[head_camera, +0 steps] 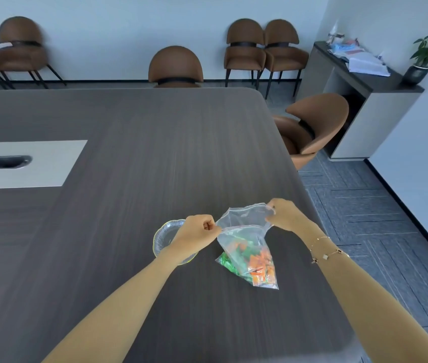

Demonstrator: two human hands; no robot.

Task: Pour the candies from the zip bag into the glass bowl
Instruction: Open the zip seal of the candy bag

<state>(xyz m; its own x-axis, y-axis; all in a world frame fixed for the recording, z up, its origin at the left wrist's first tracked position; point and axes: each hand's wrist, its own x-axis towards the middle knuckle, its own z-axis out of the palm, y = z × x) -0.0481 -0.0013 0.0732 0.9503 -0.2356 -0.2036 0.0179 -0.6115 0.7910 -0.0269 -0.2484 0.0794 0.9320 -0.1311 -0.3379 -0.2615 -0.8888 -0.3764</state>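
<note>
A clear zip bag (244, 231) lies on the dark table with orange and green candies (256, 260) heaped in its lower end. Its mouth is pulled wide. My left hand (198, 231) pinches the left edge of the mouth. My right hand (285, 214) pinches the right edge. The glass bowl (164, 238) stands just left of the bag, partly hidden under my left hand and wrist, and what shows of it holds no candy.
The table's right edge (310, 203) runs close to the bag, with grey floor beyond. A brown chair (310, 127) stands at that side. A light inset panel with a cable slot (24, 163) lies far left. More chairs line the back wall.
</note>
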